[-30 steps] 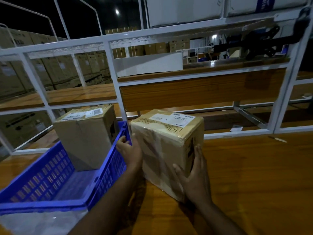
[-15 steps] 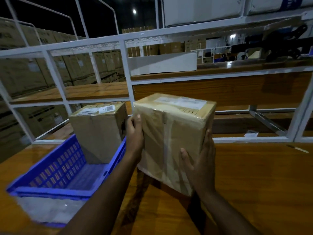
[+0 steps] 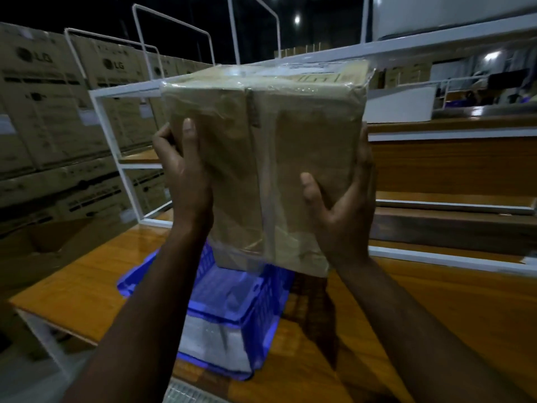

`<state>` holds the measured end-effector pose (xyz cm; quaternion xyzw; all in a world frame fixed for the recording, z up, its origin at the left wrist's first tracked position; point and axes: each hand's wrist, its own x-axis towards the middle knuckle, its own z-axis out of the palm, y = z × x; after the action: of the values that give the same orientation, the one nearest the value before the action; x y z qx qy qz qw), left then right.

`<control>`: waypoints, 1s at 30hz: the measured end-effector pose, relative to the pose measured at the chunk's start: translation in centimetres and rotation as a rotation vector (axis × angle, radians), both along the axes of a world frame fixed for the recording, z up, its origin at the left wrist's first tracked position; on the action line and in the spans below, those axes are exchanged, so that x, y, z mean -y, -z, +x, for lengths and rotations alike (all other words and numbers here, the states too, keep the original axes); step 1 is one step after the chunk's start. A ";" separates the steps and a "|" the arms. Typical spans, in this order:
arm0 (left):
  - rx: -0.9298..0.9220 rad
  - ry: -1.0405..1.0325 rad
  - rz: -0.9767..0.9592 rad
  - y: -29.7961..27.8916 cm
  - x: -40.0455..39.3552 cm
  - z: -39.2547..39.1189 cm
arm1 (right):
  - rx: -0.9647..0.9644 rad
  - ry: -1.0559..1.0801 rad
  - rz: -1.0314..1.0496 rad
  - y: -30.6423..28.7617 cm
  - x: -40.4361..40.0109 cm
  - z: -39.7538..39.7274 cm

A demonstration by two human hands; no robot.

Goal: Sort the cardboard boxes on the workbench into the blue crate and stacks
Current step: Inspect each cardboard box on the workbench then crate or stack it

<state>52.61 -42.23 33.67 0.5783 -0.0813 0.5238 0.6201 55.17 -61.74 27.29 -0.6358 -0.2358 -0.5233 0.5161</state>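
Dim warehouse, stacked printed cartons (image 3: 58,112) along the left wall, white metal racking (image 3: 116,158) behind an orange wooden table (image 3: 436,315). Both hands hold one cardboard box (image 3: 261,158) up in the air, high and close to the camera. Left hand (image 3: 186,173) grasps the left side, thumb lying on the near face; right hand (image 3: 345,207) cups the right side low down, thumb on the near face, fingers hidden behind the box. Each grip is closed on the box, pressing inward from opposite sides, likely because the clear film wrap looks slick and the box seems too wide for one hand. Blue crate (image 3: 232,315) sits on the table directly below the box, well apart from it. Judgement: the box is being carried over the crate for lowering in. Crate contents mostly hidden by the box and arms.
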 end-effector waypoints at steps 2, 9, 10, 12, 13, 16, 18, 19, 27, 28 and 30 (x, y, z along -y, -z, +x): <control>0.015 -0.009 -0.024 -0.3 -2.9 0.1 | 0.017 -0.043 -0.006 -0.4 -2.9 0.4; -0.003 -0.009 -0.056 0.9 -12.3 1.6 | -0.051 -0.093 -0.056 0.2 -12.2 1.9; -0.014 -0.013 -0.052 1.6 -13.5 2.1 | -0.077 -0.095 -0.064 0.7 -13.3 2.2; -0.056 -0.019 -0.020 3.3 -15.4 3.1 | -0.135 -0.099 -0.077 2.1 -15.0 2.7; -0.079 -0.019 0.009 4.4 -16.1 3.5 | -0.166 -0.102 -0.083 2.9 -15.7 2.9; -0.136 -0.020 0.131 7.6 -18.0 4.6 | -0.252 -0.066 -0.089 5.1 -17.1 3.3; -0.166 0.012 0.233 9.6 -19.1 5.4 | -0.292 -0.011 -0.105 6.3 -17.7 3.5; -0.186 0.034 0.287 10.4 -19.7 5.7 | -0.318 0.014 -0.117 6.8 -17.8 3.7; -0.366 -0.138 0.822 14.5 -22.8 8.2 | -0.400 0.137 -0.227 9.6 -18.2 4.5; -0.373 -0.156 0.852 14.7 -22.9 8.4 | -0.402 0.165 -0.254 9.8 -18.3 4.6; -0.385 -0.185 0.911 14.8 -22.7 8.8 | -0.411 0.226 -0.327 10.0 -18.5 5.0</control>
<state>61.37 -19.48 18.82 0.8812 -0.1340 0.3717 0.2595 60.17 -43.22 17.32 -0.8255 -0.1352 -0.3928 0.3822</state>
